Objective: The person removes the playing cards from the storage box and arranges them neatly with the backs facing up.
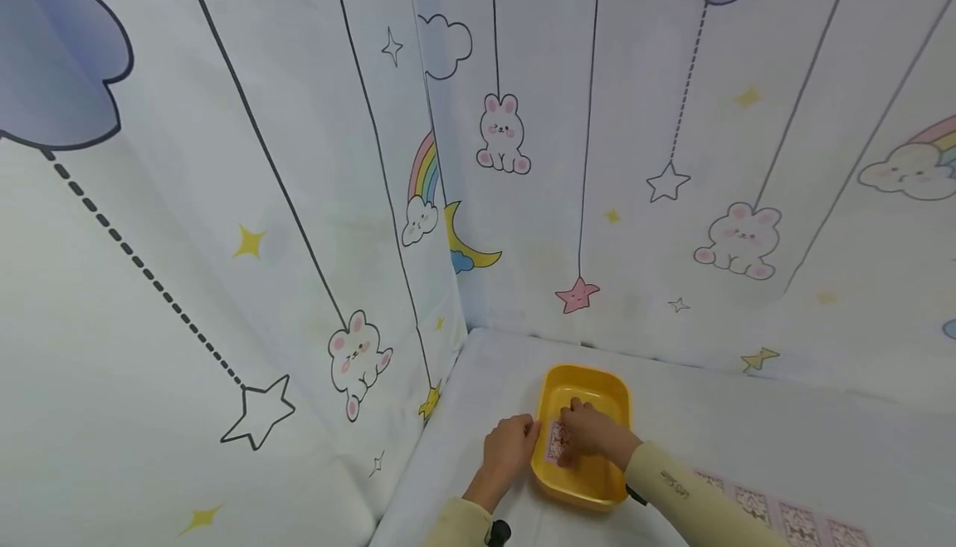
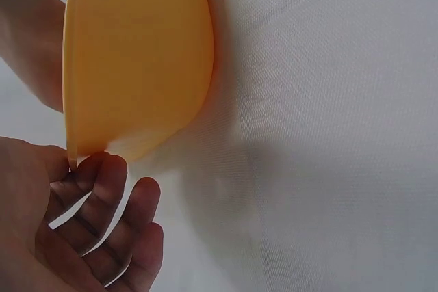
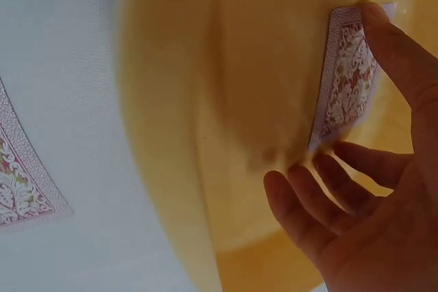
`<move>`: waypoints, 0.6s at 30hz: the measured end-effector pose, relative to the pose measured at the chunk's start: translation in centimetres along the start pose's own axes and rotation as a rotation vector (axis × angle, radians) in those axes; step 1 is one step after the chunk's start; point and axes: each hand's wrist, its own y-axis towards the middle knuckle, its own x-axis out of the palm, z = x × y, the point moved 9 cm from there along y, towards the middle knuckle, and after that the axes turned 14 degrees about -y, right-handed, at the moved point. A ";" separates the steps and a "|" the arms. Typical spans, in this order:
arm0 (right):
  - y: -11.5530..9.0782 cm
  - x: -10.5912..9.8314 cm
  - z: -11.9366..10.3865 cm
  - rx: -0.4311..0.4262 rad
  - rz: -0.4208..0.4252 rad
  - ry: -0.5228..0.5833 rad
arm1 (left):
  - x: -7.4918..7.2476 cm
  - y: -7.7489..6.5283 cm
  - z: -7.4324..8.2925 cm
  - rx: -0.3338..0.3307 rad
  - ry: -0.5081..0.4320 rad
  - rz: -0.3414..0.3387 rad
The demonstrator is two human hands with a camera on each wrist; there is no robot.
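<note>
A yellow plastic basin (image 1: 573, 493) stands on the white-covered table. At its left side my left hand (image 1: 510, 450) pinches the rim; in the left wrist view the thumb and index finger meet at the basin's edge (image 2: 69, 100), the other fingers loosely bent below. Inside the basin my right hand (image 1: 593, 433) holds a playing card (image 1: 553, 441) with an ornate pink and white back. In the right wrist view the thumb is on one end of the card (image 3: 350, 76) and fingertips touch the opposite end. The card's face is hidden.
Several more patterned cards (image 1: 799, 522) lie in a row on the table to the right, partly behind the right sleeve (image 1: 690, 493). White cloth walls (image 1: 523, 231) printed with rabbits, stars and clouds rise behind and to the left.
</note>
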 end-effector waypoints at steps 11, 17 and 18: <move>0.1 -0.1 -0.3 0.004 -0.054 0.015 | -0.2 0.0 0.1 -0.010 0.023 0.006; 0.5 0.5 0.2 0.054 -0.094 0.056 | -0.1 -0.1 -0.1 -0.013 0.004 0.005; 0.5 0.6 0.3 0.057 -0.094 0.056 | -0.1 -0.1 -0.1 -0.011 0.002 0.005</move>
